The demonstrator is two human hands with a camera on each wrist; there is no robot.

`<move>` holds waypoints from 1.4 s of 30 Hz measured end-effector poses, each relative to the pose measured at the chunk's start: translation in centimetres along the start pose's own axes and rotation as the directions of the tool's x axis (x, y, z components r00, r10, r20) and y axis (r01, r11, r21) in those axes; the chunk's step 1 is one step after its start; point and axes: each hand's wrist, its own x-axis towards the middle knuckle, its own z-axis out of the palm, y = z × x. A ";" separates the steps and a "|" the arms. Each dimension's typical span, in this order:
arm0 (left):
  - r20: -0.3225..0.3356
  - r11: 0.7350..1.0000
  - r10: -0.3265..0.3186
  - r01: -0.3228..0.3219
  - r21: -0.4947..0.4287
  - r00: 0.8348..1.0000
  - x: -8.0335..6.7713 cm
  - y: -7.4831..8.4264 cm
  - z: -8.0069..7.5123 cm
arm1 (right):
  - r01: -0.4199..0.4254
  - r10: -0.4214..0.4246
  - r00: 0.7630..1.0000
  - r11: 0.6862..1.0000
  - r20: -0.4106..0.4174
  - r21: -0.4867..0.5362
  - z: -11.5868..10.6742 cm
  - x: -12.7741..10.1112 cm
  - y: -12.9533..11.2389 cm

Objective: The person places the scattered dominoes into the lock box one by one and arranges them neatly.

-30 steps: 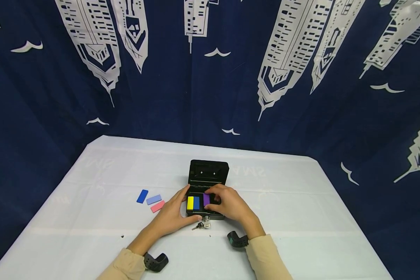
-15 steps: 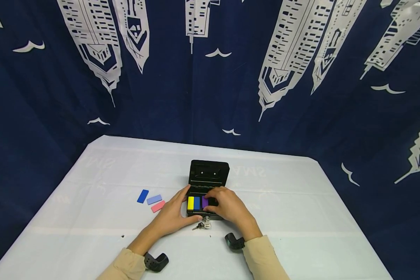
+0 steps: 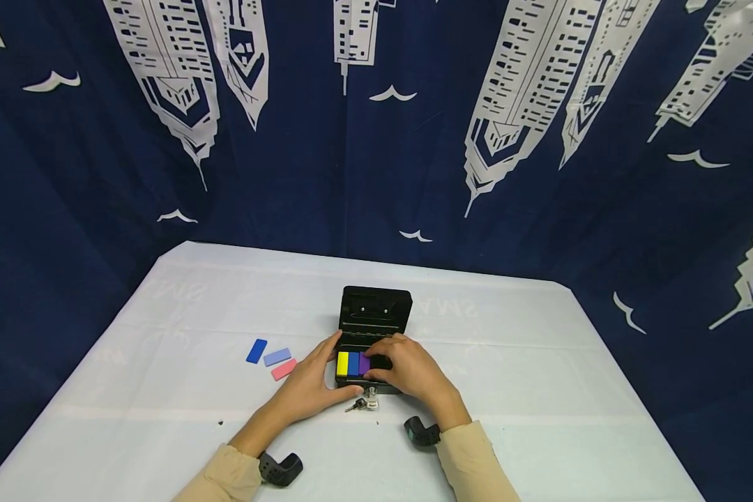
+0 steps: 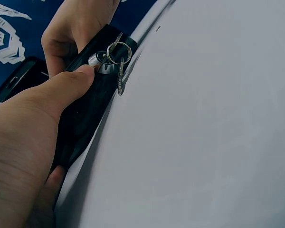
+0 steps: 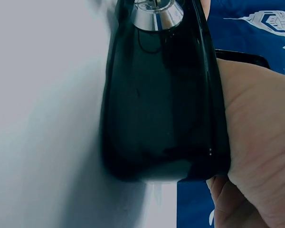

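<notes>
A small black cash box stands on the table with its lid raised. My left hand holds it at the left, thumb along the front wall close to the silver lock and fingers at the left side. Inside the box, a yellow block and a blue block stand side by side. With thumb and fingertips, my right hand pinches a purple block right up against the blue one. In the right wrist view, the front wall hides the right fingertips. Keys hang on a ring from the lock.
Left of the box lie a dark blue block, a light blue block and a pink block, the pink one close to my left hand. A white cloth covers the table; a navy printed curtain hangs behind it.
My right hand has moved the purple block leftward inside the box, closing the gap to the blue block. The left hand has stayed on the box.
</notes>
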 end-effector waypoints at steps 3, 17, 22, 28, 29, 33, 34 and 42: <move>-0.004 1.000 0.001 -0.001 0.006 1.000 0.1 0.0 0.0 | 0.004 -0.004 1.000 1.000 -0.003 0.006 -0.1 0.0 0.0; -0.001 1.000 -0.003 0.003 0.008 1.000 0.0 0.0 -0.1 | -0.002 0.002 1.000 1.000 0.005 0.013 0.1 0.1 0.0; -0.005 1.000 0.006 -0.006 0.009 1.000 -0.1 0.0 -0.1 | 0.015 -0.015 1.000 1.000 -0.007 0.027 0.1 0.0 0.0; -0.004 1.000 -0.006 0.006 0.008 1.000 -0.2 -0.1 0.1 | -0.010 0.012 1.000 0.995 -0.028 0.095 0.2 -0.1 0.3; -0.005 1.000 -0.005 0.005 0.007 1.000 -0.2 -0.1 0.1 | -0.019 0.023 0.999 0.993 -0.034 0.115 0.2 -0.1 0.4; -0.008 1.000 0.003 -0.003 0.004 1.000 -0.2 -0.1 0.0 | -0.041 0.055 0.996 0.982 -0.070 0.185 0.3 -0.3 0.9; -0.007 1.000 0.004 -0.004 0.003 1.000 -0.2 -0.1 0.0 | -0.042 0.058 0.995 0.980 -0.078 0.196 0.4 -0.3 1.0; -0.002 1.000 0.012 -0.012 -0.009 1.000 0.0 -0.1 0.0 | 0.045 0.021 0.982 0.939 -0.187 0.340 1.1 -1.0 2.4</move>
